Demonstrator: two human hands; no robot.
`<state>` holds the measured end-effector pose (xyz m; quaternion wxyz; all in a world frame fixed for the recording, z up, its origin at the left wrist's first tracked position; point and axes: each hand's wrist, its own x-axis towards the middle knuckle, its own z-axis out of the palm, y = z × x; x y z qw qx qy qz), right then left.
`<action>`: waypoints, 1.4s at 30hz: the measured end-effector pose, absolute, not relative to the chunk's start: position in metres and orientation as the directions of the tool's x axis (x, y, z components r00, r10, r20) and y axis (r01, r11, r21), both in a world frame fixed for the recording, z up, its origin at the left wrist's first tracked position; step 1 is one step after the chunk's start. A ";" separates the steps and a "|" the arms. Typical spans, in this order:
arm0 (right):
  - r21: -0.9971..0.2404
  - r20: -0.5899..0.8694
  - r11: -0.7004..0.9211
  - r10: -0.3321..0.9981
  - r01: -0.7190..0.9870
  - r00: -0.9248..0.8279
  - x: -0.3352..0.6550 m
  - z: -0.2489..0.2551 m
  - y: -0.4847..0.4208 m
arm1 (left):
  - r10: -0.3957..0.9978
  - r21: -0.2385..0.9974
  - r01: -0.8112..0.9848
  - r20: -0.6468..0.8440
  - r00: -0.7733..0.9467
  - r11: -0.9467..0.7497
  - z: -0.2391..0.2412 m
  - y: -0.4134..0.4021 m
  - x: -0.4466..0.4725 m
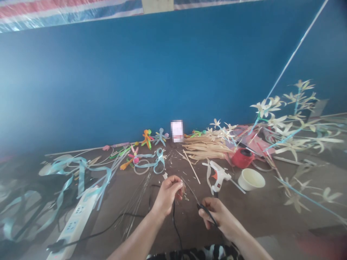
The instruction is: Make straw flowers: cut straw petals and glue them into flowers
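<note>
My right hand (217, 216) is closed round the black handles of a pair of scissors (194, 195), whose thin metal blades point up and left. Close to the blade tips, my left hand (170, 189) is pinched, thumb against fingers. What it holds there is too small to make out. Pale scraps (185, 197) lie on the brown table just below the fingertips. A white glue gun (219, 176) with an orange trigger rests beyond my right hand, a glue stick poking from its back.
A white power strip (77, 220) lies left, with a black cable (116, 218) running from it. Thin wires (135, 198), blue ribbon (81, 169), a red tape roll (242, 157), a cream bowl (251, 179), dried strips (206, 146) and pale flower stems (282, 122) spread around.
</note>
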<state>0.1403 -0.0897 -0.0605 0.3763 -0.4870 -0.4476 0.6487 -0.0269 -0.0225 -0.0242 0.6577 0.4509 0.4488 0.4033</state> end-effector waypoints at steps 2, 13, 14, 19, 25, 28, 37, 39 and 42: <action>-0.942 -0.306 -0.330 0.916 -0.053 -0.260 0.142 -0.059 -0.089 | 0.933 0.955 -0.122 -0.229 0.276 0.271 -0.026 -0.022 -0.028; -0.935 -0.321 -0.350 0.905 -0.061 -0.278 0.146 -0.070 -0.083 | 0.922 0.947 -0.114 -0.257 0.289 0.300 -0.029 -0.017 -0.028; -0.935 -0.319 -0.349 0.905 -0.064 -0.283 0.146 -0.071 -0.082 | 0.922 0.947 -0.113 -0.260 0.288 0.302 -0.028 -0.017 -0.028; -0.936 -0.319 -0.349 0.898 -0.048 -0.304 0.148 -0.070 -0.081 | 0.919 0.943 -0.111 -0.272 0.287 0.314 -0.027 -0.016 -0.028; -0.936 -0.334 -0.352 0.900 -0.018 -0.280 0.147 -0.067 -0.080 | 0.915 0.939 -0.128 -0.268 0.303 0.318 -0.031 -0.014 -0.029; -0.938 -0.321 -0.343 0.906 -0.037 -0.277 0.147 -0.070 -0.081 | 0.909 0.931 -0.138 -0.285 0.304 0.338 -0.030 -0.013 -0.029; -0.961 -0.235 -0.254 0.960 -0.110 -0.155 0.145 -0.060 -0.077 | 0.908 0.927 -0.128 -0.305 0.287 0.351 -0.033 -0.010 -0.030; -0.976 -0.166 -0.172 0.984 -0.130 -0.058 0.141 -0.055 -0.073 | 0.906 0.914 -0.150 -0.330 0.263 0.377 -0.036 -0.010 -0.029; -0.994 -0.044 -0.035 0.996 -0.105 0.077 0.130 -0.052 -0.065 | 0.880 0.855 -0.237 -0.407 0.246 0.462 -0.040 -0.010 -0.027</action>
